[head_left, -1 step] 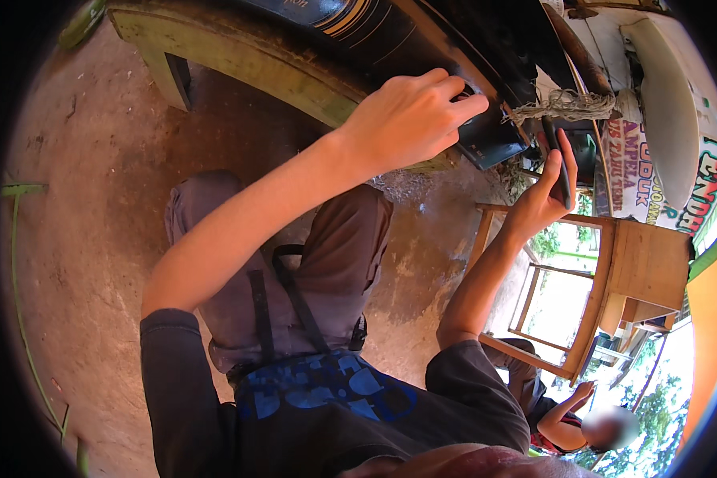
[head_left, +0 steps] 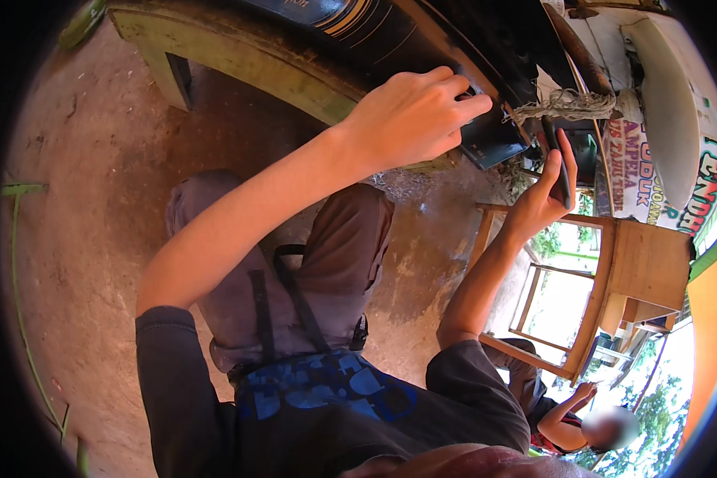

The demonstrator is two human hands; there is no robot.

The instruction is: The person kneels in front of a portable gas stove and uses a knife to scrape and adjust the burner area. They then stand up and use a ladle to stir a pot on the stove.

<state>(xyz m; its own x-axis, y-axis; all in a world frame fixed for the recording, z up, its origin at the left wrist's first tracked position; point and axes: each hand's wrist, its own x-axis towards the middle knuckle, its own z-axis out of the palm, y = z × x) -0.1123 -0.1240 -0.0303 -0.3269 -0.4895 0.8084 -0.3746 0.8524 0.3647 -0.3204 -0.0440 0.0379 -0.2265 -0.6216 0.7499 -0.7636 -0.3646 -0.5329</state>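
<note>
My left hand point(head_left: 418, 115) reaches to the front of a glossy black appliance point(head_left: 374, 40) with gold stripes, fingers curled at a small dark part that they mostly hide. Further right, my right hand point(head_left: 546, 195) grips a slim dark flat object point(head_left: 562, 167), possibly a phone, held on end. Just above it a tangle of pale string point(head_left: 570, 103) hangs by the appliance's corner. The appliance rests on a worn yellow-green wooden bench point(head_left: 215, 60).
My bent legs point(head_left: 342, 239) are below, over a stained concrete floor point(head_left: 95, 199). At the right are printed banners point(head_left: 625, 167), a pale curved object point(head_left: 661, 111) and a wooden cart point(head_left: 645, 255). Another person point(head_left: 558, 422) sits at lower right.
My left hand and forearm have shifted very slightly, the fingertips a touch to the right. My right hand holds its position.
</note>
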